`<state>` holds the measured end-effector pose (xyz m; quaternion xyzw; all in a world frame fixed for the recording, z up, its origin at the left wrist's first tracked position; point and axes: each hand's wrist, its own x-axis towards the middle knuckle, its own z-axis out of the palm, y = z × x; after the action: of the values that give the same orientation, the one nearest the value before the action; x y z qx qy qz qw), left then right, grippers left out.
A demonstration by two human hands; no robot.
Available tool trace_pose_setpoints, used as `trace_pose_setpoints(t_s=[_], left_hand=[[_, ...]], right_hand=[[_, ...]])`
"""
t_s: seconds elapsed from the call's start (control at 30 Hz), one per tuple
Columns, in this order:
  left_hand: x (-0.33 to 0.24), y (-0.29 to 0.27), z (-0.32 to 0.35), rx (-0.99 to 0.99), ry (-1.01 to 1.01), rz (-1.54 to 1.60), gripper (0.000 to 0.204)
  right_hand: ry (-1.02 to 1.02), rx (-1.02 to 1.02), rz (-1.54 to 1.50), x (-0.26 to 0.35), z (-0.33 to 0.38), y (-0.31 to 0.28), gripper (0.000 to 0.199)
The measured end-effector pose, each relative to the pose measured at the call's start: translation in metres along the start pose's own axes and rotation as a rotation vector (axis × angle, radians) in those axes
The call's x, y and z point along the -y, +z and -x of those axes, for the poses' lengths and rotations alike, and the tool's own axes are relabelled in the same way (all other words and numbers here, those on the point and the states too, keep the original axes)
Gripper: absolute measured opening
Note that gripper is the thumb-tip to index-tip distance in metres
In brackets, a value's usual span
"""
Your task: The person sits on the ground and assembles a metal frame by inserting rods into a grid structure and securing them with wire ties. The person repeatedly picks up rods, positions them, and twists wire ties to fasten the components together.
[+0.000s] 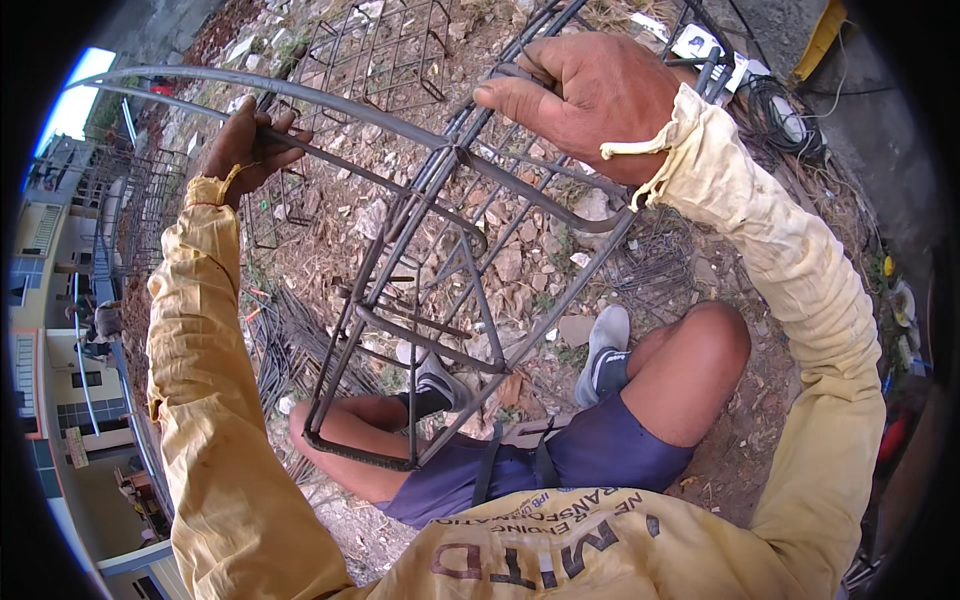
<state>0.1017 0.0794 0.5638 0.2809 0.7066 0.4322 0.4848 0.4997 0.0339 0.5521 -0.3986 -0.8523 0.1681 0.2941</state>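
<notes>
A long cage of steel rebar point(468, 272) slants across the middle, its near end of bent rods over my left leg. Laid across its top is a long bent rebar rod point(330, 98) with hooked ends, its two legs running out to the far left. My left hand point(252, 145) has its fingers closed round the nearer leg of this rod. At the upper right my right hand point(605, 100) is closed over the cage's far bars, thumb pointing left. A dark piece shows between thumb and forefinger, too covered to identify.
Rubble ground point(510, 262) lies beneath. More rebar mesh point(385, 50) rests at the far side. Loose wire point(645, 268) lies near my right knee, with a black cable coil point(785, 115) at the upper right. Buildings point(95, 370) line the left edge.
</notes>
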Motion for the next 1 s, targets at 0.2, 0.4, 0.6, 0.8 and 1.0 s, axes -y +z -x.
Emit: trace_pose_setpoints(t_s=[0.2, 0.4, 0.6, 0.8, 1.0], left_hand=[[0.034, -0.018, -0.043, 0.072, -0.082, 0.0, 0.035], [0.107, -0.035, -0.084, 0.004, -0.122, -0.057, 0.026], [0.126, -0.016, -0.107, -0.016, -0.083, 0.081, 0.018], [0.134, -0.009, -0.144, 0.236, 0.361, -0.949, 0.025], [0.127, 0.003, -0.122, 0.105, -0.006, -0.366, 0.036]], right_hand=[[-0.058, 0.055, 0.108, 0.047, -0.031, 0.003, 0.056], [0.029, 0.101, 0.102, 0.057, -0.04, 0.068, 0.053], [0.038, 0.009, 0.151, 0.024, -0.059, 0.087, 0.054], [0.086, -0.025, 0.166, -0.007, -0.07, 0.094, 0.056], [0.061, 0.039, 0.099, -0.006, -0.077, 0.103, 0.052]])
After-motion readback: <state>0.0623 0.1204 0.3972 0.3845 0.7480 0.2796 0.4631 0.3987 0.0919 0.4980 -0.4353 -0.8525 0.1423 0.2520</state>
